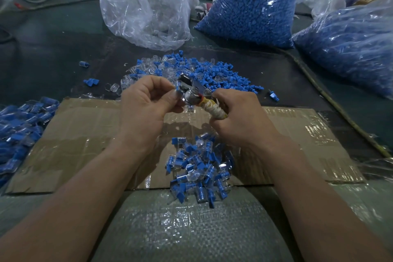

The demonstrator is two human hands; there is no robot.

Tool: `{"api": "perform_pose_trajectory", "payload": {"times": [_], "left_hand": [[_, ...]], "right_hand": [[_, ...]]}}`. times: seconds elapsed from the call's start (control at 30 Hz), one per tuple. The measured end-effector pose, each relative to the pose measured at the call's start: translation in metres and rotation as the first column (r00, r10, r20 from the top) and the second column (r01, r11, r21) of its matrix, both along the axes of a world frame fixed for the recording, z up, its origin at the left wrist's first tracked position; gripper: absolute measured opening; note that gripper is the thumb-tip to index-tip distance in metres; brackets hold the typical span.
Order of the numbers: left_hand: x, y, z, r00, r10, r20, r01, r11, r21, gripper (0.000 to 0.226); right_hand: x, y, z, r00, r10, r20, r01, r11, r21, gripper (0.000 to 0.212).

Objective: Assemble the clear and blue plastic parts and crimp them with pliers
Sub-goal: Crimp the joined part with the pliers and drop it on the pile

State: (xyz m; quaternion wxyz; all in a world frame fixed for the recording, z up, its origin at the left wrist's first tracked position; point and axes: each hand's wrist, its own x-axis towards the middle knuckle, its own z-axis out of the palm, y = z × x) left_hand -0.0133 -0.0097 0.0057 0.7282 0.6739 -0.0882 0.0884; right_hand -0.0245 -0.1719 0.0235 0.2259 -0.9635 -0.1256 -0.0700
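part (176,90): blue-and-clear piece, pinched by left hand (146,102), above bench (63,53). pliers (191,94): right hand (236,112) clamped round wrapped handles, long axis pointing left toward part, nose against it; bite unclear.

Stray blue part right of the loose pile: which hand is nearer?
Right. The right hand, gripping the pliers, is left of the stray blue part; the left hand, pinching a piece at the pliers' head, is farther left.

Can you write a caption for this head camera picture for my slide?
A person's left hand pinches a blue part at the pliers gripped by the right hand, over a cardboard sheet.
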Motion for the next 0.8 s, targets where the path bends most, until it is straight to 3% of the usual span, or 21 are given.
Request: {"api": "perform_pose_trajectory", "payload": {"times": [0.2,0.53,0.7,0.8], "left_hand": [[0.0,0.002,0.001,1.0,-0.005,-0.006,0.005,1.0,0.006,0.014],[0.005,0.007,-0.002,0.998,0.002,-0.067,-0.002,1.0,-0.006,0.014],[-0.001,0.012,0.005,0.961,-0.222,-0.166,0.223,0.975,-0.014,0.008],[-0.007,0.01,0.006,0.922,-0.333,-0.197,0.356,0.929,0.097,0.012]], "right_hand": [[0.001,0.0,-0.003,1.0,-0.014,0.018,0.014,1.0,-0.014,0.019],[0.006,-0.013,-0.008,0.995,-0.076,0.065,0.077,0.997,-0.016,0.027],[0.013,-0.031,-0.006,0.986,-0.165,0.011,0.165,0.986,-0.028,0.031],[0.014,-0.036,-0.008,0.981,-0.174,-0.084,0.169,0.984,-0.064,0.046]]}}
